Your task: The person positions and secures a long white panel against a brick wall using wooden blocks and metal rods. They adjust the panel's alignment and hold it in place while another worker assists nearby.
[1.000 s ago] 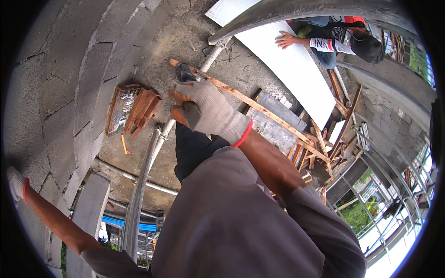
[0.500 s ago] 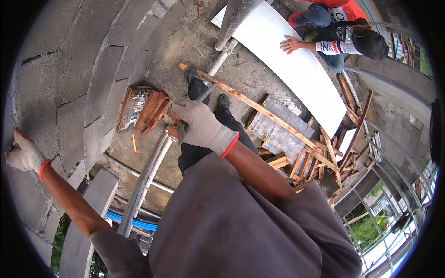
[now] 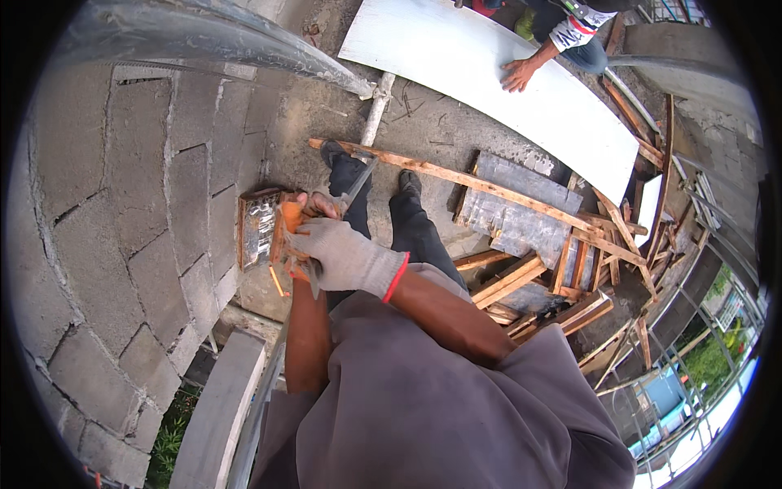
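My right hand (image 3: pixel 352 254), in a pale glove with a red cuff, is closed round a tool with a narrow grey metal blade (image 3: pixel 358 181) and an orange-brown part (image 3: pixel 291 218) that looks like its handle. The blade points up and right over my legs; its exact kind is unclear. My left hand (image 3: pixel 319 205) is closed just beyond the right one, against the tool. Some fingertips show bare, and the right hand covers its wrist. What the left fingers grip is mostly hidden. A small framed panel (image 3: pixel 259 230) lies behind the hands, beside the wall.
A block wall (image 3: pixel 138 220) rises at left. A steel pole (image 3: pixel 236 45) crosses the upper left. A long wooden strip (image 3: pixel 456 179) lies beyond my feet, with scrap lumber (image 3: pixel 513 281) at right. A co-worker's hand (image 3: pixel 518 75) rests on a white board (image 3: pixel 464 61).
My left hand has left the block wall and come in to meet the right hand at the tool. The view has shifted. The co-worker's hand stays on the white board.
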`<state>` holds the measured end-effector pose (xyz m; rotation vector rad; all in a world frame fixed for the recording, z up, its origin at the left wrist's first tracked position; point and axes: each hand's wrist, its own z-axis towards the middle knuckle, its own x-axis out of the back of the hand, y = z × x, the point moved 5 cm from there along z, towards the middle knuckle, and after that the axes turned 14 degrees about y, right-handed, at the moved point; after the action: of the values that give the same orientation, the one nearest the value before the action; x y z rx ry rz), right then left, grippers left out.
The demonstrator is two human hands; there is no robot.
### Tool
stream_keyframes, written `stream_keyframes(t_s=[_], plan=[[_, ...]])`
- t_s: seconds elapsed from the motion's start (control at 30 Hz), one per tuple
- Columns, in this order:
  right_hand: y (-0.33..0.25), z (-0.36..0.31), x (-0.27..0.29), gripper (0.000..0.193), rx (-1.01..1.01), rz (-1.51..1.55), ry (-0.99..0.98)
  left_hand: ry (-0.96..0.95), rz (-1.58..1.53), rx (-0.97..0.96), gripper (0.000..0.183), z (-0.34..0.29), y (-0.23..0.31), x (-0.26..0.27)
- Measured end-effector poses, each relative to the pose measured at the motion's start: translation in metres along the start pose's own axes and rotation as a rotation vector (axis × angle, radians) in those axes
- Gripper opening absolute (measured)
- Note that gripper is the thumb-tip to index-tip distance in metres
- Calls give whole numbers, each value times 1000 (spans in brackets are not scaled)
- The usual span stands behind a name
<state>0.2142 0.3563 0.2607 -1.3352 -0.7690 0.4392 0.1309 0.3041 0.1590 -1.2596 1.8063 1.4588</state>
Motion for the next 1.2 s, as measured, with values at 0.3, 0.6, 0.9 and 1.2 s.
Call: stream_keyframes(t_s=[0.3,0.6,0.9,1.2], plan=[[0,24,-25,40,34,-14,-118,376,163,148,52,-19,0,37],[2,-20,12,37,33,43,-26,622,185,282,60,-29,-77,33],[-11,-14,11,36,31,-93,239,217,132,459,70,11,-13,-5],[4,-8,37,33,-19,-28,232,171,286,408,55,32,-26,-19]])
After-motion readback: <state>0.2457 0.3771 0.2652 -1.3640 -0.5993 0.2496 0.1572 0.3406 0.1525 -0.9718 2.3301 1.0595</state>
